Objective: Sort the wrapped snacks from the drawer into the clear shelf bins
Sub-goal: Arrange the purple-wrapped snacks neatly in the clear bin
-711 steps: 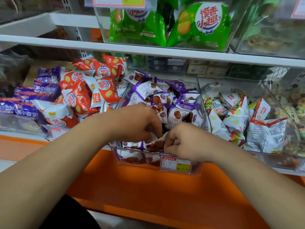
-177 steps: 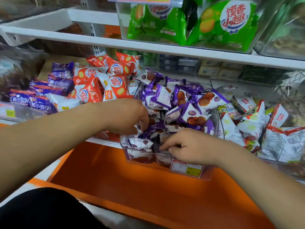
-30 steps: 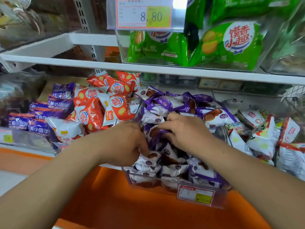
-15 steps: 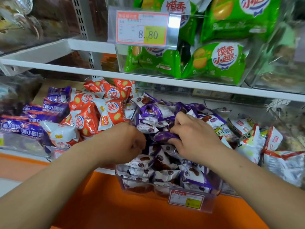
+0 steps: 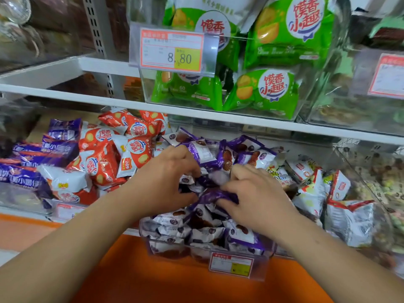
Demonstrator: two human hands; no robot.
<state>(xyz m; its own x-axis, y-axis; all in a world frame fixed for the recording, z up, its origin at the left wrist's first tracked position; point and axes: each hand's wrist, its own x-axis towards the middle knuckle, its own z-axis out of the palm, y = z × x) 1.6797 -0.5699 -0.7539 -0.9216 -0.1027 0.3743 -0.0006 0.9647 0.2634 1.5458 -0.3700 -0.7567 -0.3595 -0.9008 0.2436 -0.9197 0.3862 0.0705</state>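
Purple crinkled plastic snack packet (image 5: 215, 196) pinched by right hand (image 5: 255, 200), long axis left-right. Its left end meets thumb of left hand (image 5: 166, 182); left fingers curled into heap, grip unclear. Both above middle of clear plastic shelf bin (image 5: 261, 270).
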